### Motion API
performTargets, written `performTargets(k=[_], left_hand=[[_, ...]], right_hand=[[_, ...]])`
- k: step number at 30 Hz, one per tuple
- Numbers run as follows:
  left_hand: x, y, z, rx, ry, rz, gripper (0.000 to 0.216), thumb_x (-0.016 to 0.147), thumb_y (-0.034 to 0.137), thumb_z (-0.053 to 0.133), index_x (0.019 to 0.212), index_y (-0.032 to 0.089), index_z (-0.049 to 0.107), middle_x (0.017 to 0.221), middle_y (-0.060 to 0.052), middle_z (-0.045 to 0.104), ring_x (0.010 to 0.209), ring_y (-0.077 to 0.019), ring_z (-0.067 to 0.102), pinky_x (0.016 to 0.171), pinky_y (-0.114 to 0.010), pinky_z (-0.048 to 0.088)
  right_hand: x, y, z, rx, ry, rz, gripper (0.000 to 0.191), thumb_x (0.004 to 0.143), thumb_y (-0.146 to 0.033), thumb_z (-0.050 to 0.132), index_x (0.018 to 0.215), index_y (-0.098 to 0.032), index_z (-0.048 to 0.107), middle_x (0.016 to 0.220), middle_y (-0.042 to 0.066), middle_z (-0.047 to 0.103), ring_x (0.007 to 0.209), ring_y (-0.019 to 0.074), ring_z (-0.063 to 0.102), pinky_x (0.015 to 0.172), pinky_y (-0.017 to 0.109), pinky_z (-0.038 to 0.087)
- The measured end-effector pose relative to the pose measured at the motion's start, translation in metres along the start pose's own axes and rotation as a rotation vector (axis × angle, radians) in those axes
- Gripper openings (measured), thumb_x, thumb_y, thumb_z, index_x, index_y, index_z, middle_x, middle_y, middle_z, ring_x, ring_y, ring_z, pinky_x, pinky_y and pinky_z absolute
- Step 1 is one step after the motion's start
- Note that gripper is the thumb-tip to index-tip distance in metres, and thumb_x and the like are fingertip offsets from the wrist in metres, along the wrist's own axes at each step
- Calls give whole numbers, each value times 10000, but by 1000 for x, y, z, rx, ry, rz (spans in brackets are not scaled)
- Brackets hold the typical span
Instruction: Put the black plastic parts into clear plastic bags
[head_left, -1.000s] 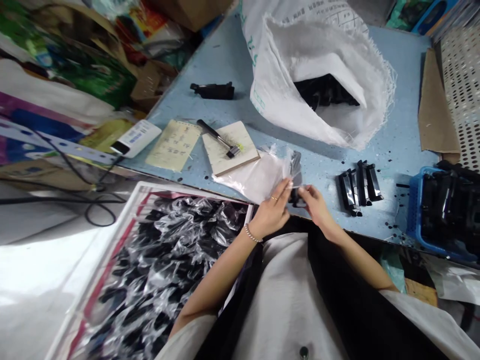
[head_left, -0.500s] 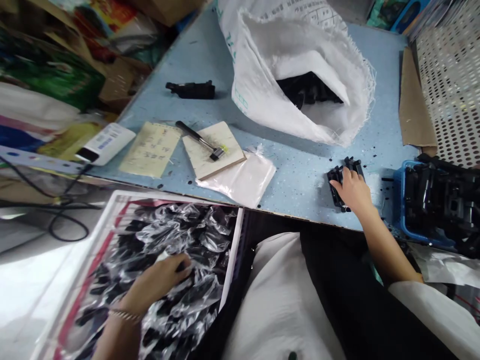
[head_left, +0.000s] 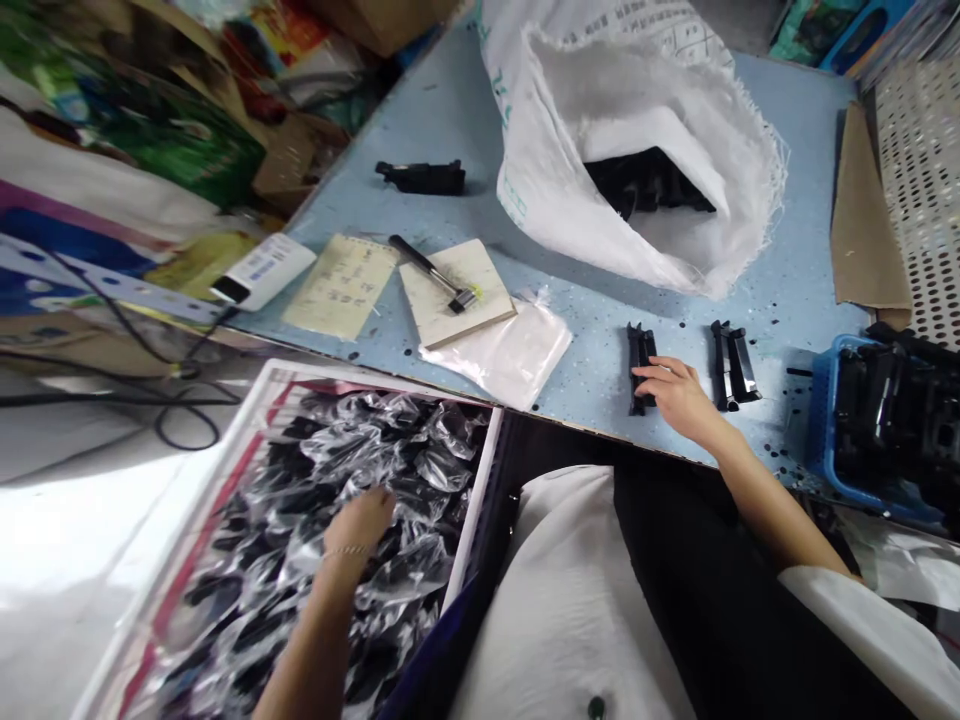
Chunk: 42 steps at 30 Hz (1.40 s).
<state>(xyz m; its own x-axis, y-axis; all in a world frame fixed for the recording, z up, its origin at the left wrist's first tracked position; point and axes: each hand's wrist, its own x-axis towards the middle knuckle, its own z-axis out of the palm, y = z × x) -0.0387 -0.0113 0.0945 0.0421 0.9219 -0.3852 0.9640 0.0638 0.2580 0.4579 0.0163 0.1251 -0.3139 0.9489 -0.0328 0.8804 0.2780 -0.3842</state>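
Note:
My right hand [head_left: 679,392] lies on the blue table [head_left: 600,310] near its front edge, fingers curled over a pair of black plastic parts [head_left: 639,358]. Two more such parts [head_left: 733,365] stand just to the right, apart from it. My left hand [head_left: 361,522] is down in the white box [head_left: 481,478] to my left, resting among several black parts in crinkled clear bags [head_left: 390,445]. Its fingers are buried in the bags. A flat stack of clear bags [head_left: 514,352] lies on the table between the two hands.
A white woven sack [head_left: 570,180] with black parts [head_left: 645,185] inside lies open at the back. A blue basket [head_left: 821,435] of black parts stands at the right. A board [head_left: 469,305] with a brush [head_left: 431,272], a notepad [head_left: 341,285] and a lone black part [head_left: 424,177] sit at the left.
My left hand carried the bagged part from the table down into the box. My right hand reached the group of black parts and slid a pair leftward.

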Motion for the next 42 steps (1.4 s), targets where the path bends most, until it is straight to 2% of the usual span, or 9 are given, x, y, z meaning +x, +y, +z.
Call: performTargets(k=[6,10,15,20,25,31,37,40,42], left_hand=[[94,147,-11,-163,439,528,315,986,347,506,1108,163,730,1115,-153,707,1104,-281,643,1039,-428,494],[143,213,-13,-323,349,436,103,836,216,675,749,166,699,996,-149,682,1041,-306,635,925,-429,518],[172,190,-27,-752,164,266,230,763,274,762,634,181,595,591,6,570,592,-173,568,620,-303,455],[162,185,-28,-913,181,281,126,788,251,696,783,174,596,676,9,634,592,-138,601,606,-264,486],[143,179,-27,-525,295,518,231,823,86,510,862,171,721,927,-79,737,907,-211,701,881,-365,571],[135,156,-34,-229,411,517,501,855,52,452,1305,126,659,1367,-164,619,1233,-262,633,1081,-396,524],[143,160,-32,-401,274,536,658,805,91,533,1461,145,527,1486,-178,509,858,-160,698,857,-331,612],[140,154,-33,-372,301,553,699,798,61,518,1492,134,485,1525,-192,478,1105,-225,686,942,-358,605],[131,153,-31,-301,341,587,694,828,47,490,1515,133,455,1543,-189,471,1342,-275,573,1105,-425,527]], right_hand=[[-1,-8,20,5,226,259,517,940,-337,588,1402,-111,536,1384,252,520,1258,375,546,991,537,495],[-13,11,21,118,190,480,451,937,-418,544,1271,-123,612,1142,195,628,1027,345,650,885,502,528],[-3,24,14,985,170,573,348,863,-513,624,1001,-197,674,876,59,687,790,216,639,743,363,546],[69,-35,34,1835,-1,534,371,700,-430,831,968,-217,687,920,38,740,753,178,657,644,289,555],[131,-70,64,1897,-47,596,295,639,-329,889,802,-205,677,751,14,708,657,157,621,579,272,568],[96,-34,49,1911,89,652,132,791,-268,776,845,-198,678,883,31,747,696,121,634,554,191,545],[63,-57,42,2127,-548,611,222,995,-240,529,1103,-91,654,908,117,729,716,131,694,521,161,568],[79,-80,56,2176,-729,693,275,1052,-226,425,1113,-56,633,813,81,690,645,84,667,516,100,538],[94,-89,65,2040,-625,700,273,1043,-223,433,1066,-52,645,756,66,667,582,72,636,487,96,511]])
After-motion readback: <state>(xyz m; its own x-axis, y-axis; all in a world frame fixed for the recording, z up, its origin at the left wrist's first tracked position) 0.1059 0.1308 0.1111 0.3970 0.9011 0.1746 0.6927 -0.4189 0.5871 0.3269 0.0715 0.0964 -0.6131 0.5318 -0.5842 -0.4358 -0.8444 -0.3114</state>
